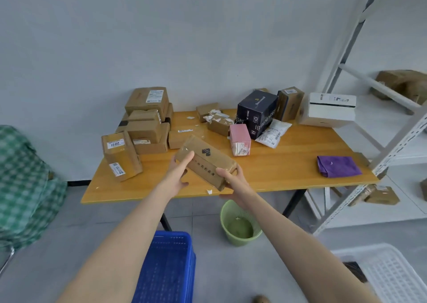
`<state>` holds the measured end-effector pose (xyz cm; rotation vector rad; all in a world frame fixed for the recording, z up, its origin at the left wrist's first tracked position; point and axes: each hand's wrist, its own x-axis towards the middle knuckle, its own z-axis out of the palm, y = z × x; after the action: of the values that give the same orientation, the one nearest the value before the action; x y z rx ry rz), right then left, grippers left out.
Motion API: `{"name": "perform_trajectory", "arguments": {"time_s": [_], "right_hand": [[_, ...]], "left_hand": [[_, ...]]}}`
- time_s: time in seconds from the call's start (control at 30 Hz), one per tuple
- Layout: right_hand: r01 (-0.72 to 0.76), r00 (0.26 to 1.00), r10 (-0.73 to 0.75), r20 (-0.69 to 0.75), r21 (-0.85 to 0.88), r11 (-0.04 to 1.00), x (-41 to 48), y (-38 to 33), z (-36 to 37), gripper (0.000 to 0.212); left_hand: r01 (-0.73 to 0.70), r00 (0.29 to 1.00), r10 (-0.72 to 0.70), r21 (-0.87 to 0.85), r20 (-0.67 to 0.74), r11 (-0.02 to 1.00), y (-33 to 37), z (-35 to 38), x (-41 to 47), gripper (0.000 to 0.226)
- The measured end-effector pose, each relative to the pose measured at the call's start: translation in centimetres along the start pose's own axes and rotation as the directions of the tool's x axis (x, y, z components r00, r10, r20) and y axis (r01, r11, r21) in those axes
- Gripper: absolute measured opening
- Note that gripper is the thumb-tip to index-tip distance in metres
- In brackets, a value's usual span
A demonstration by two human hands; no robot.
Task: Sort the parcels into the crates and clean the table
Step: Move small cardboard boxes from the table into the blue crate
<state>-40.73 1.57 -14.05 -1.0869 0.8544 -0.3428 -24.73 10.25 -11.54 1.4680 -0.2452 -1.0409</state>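
I hold a long brown cardboard parcel [205, 161] with black print above the front edge of the wooden table [277, 171]. My left hand [178, 175] grips its left end, thumb on top. My right hand [233, 178] grips its right end. Several more parcels lie on the table: a stack of brown boxes [147, 122] at the left, a pink box [239, 138], a dark blue box [256, 113], a white box [328, 108] and a white mailer bag [273, 133]. A blue crate [166, 268] stands on the floor below my arms, a white crate [392, 272] at the lower right.
A purple cloth [337, 166] lies at the table's right end. Torn paper scraps [217, 115] litter the table's middle. A green waste basket [239, 224] stands under the table's front edge. A white metal shelf rack [369, 141] holding boxes is at the right, a green checked bundle [25, 187] at the left.
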Motion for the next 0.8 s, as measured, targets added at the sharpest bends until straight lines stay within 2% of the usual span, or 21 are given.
{"name": "perform_trajectory", "arguments": {"time_s": [0.1, 0.23, 0.33, 0.43, 0.6, 0.7, 0.8], "right_hand": [[-0.022, 1.000, 0.022, 0.015, 0.019, 1.000, -1.1, 1.4, 1.3, 0.125], [-0.022, 0.999, 0.021, 0.035, 0.022, 1.000, -2.7, 3.2, 2.8, 0.129], [-0.034, 0.998, 0.034, 0.053, 0.000, 0.999, -4.1, 4.4, 3.4, 0.127], [-0.029, 0.998, 0.028, 0.050, 0.015, 0.999, -6.1, 6.1, 3.3, 0.110], [-0.077, 0.993, 0.075, 0.092, 0.018, 0.997, -10.5, 10.5, 2.5, 0.116], [-0.114, 0.989, 0.109, 0.098, 0.047, 0.992, -13.5, 13.7, 1.7, 0.093], [-0.184, 0.980, 0.178, 0.095, 0.062, 0.981, -16.3, 16.8, 1.6, 0.073]], "left_hand": [[0.014, 1.000, -0.015, 0.038, 0.018, 0.999, -0.2, -2.4, -0.9, 0.074], [0.000, 1.000, -0.001, 0.082, 0.012, 0.997, -1.1, -4.9, -2.9, 0.049], [0.006, 1.000, -0.005, 0.065, -0.017, 0.998, -2.1, -6.2, -4.3, 0.053], [0.022, 1.000, -0.021, 0.060, -0.013, 0.998, -4.0, -7.0, -6.6, 0.054], [0.059, 0.998, -0.057, 0.054, -0.030, 0.997, -8.2, -7.7, -11.3, 0.045], [0.074, 0.997, -0.073, 0.114, -0.006, 0.991, -11.1, -8.0, -14.6, 0.037], [0.110, 0.993, -0.116, 0.187, 0.023, 0.976, -14.4, -9.2, -18.1, 0.046]]}}
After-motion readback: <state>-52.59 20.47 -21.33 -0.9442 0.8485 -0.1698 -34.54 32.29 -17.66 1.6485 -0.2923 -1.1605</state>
